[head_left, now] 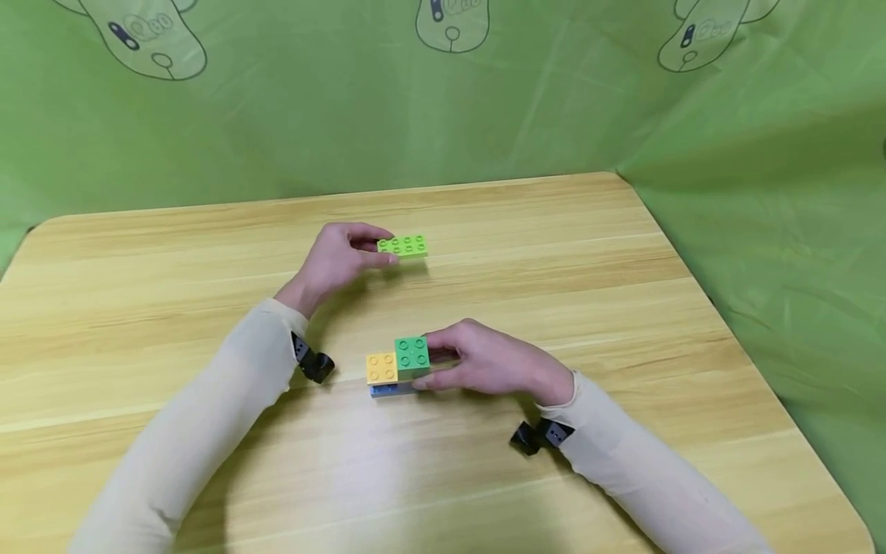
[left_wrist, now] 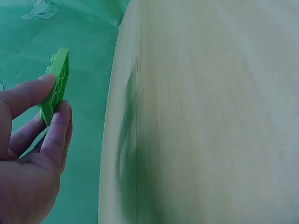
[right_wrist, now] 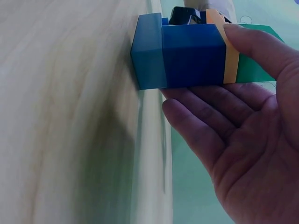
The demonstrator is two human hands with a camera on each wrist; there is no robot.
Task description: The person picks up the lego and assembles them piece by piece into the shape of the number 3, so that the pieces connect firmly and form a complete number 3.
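Observation:
My left hand (head_left: 337,256) pinches a flat lime-green toy building brick (head_left: 408,246) by its left end, thumb on the near side. In the left wrist view the brick (left_wrist: 57,79) is held off the table between thumb and fingertips. Closer to me, my right hand (head_left: 493,359) grips a small stack of building bricks from its right side. A green brick (head_left: 412,357) tops the stack, with a yellow-orange brick (head_left: 381,369) lower on the left. Below these, the right wrist view shows a dark blue brick (right_wrist: 194,56) and a lighter blue brick (right_wrist: 148,52) at the bottom.
The work is over a light wood-grain table (head_left: 623,308). Green cloth (head_left: 311,115) with printed cartoon outlines hangs behind it and along the right side. Small black cameras (head_left: 314,362) are strapped at both sleeve cuffs.

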